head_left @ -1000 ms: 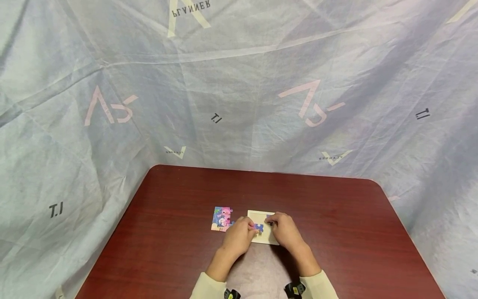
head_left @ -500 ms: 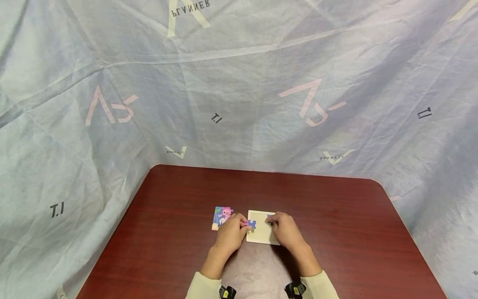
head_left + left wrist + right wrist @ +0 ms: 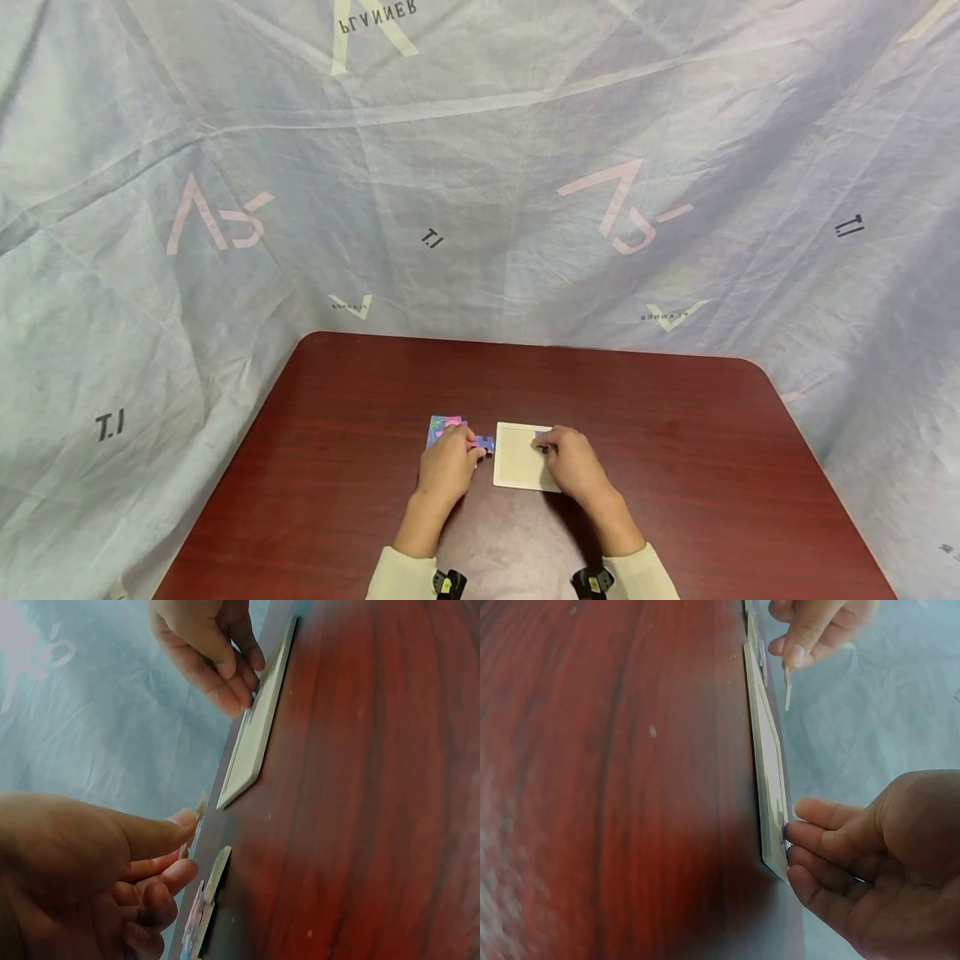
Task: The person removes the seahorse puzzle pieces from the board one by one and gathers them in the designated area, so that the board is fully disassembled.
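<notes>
My left hand pinches a small blue-purple jigsaw piece between thumb and fingers. In the left wrist view this piece is raised off the table, close above joined jigsaw pieces. Those joined pieces, blue and pink with a cartoon picture, are partly covered by the left hand in the head view. A shallow cream puzzle tray lies just right of them. My right hand rests its fingertips on a purple piece at the tray's upper right; the hand hides most of that side.
The dark red wooden table carries the tray and pieces near its middle. Grey printed cloth hangs behind the table and along its sides. Each wrist wears a black strap with a small device.
My left hand has moved left with the pinched piece, from over the tray to over the joined pieces. The right hand has stayed in place at the tray.
</notes>
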{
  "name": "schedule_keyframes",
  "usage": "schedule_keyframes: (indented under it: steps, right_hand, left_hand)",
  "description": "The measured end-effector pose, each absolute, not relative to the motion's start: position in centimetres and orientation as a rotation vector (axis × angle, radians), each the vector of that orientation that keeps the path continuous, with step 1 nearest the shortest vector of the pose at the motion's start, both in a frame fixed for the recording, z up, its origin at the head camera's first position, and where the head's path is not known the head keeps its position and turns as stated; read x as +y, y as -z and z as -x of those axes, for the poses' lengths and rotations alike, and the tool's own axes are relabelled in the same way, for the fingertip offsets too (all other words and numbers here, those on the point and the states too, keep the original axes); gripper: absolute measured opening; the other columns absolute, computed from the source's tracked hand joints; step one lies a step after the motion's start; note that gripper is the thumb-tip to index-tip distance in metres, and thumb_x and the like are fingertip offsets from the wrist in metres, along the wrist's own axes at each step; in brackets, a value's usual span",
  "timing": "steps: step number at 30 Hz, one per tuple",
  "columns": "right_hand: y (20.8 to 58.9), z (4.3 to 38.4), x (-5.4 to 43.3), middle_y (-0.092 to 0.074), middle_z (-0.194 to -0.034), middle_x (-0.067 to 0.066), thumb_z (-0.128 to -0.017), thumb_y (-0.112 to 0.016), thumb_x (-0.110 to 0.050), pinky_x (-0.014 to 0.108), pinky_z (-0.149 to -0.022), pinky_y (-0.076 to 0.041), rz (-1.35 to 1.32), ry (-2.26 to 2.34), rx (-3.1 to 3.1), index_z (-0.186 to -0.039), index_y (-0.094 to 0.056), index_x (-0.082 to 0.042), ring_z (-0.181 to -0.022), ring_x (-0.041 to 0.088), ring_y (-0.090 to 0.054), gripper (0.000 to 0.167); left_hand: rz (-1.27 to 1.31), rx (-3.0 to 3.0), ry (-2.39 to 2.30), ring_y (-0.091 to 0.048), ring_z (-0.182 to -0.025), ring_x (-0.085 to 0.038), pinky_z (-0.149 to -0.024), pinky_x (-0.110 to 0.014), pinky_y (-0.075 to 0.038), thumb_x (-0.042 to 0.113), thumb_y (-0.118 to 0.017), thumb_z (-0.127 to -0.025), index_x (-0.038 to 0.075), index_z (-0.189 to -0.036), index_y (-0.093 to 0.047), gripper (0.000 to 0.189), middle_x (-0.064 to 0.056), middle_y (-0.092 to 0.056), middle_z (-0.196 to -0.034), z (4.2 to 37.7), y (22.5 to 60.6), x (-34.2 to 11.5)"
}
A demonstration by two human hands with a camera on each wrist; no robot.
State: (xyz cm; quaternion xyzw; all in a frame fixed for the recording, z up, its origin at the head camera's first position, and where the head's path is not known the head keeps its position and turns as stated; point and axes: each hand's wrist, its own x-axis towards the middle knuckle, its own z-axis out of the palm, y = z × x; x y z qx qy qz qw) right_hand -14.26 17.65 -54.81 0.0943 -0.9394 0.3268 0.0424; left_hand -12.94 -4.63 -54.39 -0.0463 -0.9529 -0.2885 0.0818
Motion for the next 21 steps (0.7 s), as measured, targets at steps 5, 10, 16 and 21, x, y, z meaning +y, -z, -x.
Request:
schedule_keyframes:
  steps: [5, 10, 16, 21]
  right_hand:
    - [54.70, 14.22, 17.58, -0.079, -0.102, 0.008, -0.087, -0.059, 0.015, 0.043, -0.088, -0.060, -0.275, -1.015, -2.879, -0.096, -0.083, -0.006, -0.103, 0.027, -0.074, 0.034]
    - [54.79, 14.21, 17.59, -0.079, -0.101, 0.007, -0.086, -0.059, 0.016, 0.044, -0.089, -0.060, -0.270, -1.017, -2.876, -0.095, -0.083, -0.007, -0.104, 0.027, -0.074, 0.034]
    - [54.91, 14.21, 17.52, -0.078, -0.100, 0.007, -0.086, -0.059, 0.016, 0.043, -0.088, -0.060, -0.283, -1.021, -2.864, -0.095, -0.083, -0.006, -0.102, 0.027, -0.075, 0.033]
    - [54.85, 14.18, 17.55, -0.078, -0.096, 0.008, -0.085, -0.060, 0.016, 0.043, -0.085, -0.060, -0.305, -1.008, -2.838, -0.094, -0.083, -0.005, -0.097, 0.026, -0.075, 0.032]
  left_hand:
    - [0.139, -2.823, 0.769, -0.077, -0.092, -0.030, -0.074, -0.048, -0.061, 0.019, -0.082, -0.089, 0.007, -0.096, -0.070, 0.018, -0.010, -0.074, -0.103, 13.16, 54.35, -5.20]
    - [0.103, -2.846, 0.730, -0.077, -0.098, -0.028, -0.080, -0.046, -0.062, 0.020, -0.082, -0.090, 0.009, -0.097, -0.070, 0.017, -0.009, -0.074, -0.109, 13.58, 54.60, -5.49]
    - [0.040, -2.850, 0.712, -0.076, -0.090, -0.030, -0.074, -0.047, -0.061, 0.021, -0.084, -0.088, 0.009, -0.096, -0.070, 0.020, -0.009, -0.071, -0.103, 13.72, 54.69, -5.56]
    - [0.005, -2.842, 0.726, -0.075, -0.081, -0.033, -0.067, -0.049, -0.059, 0.020, -0.086, -0.086, 0.007, -0.095, -0.070, 0.022, -0.011, -0.067, -0.096, 13.84, 54.53, -5.53]
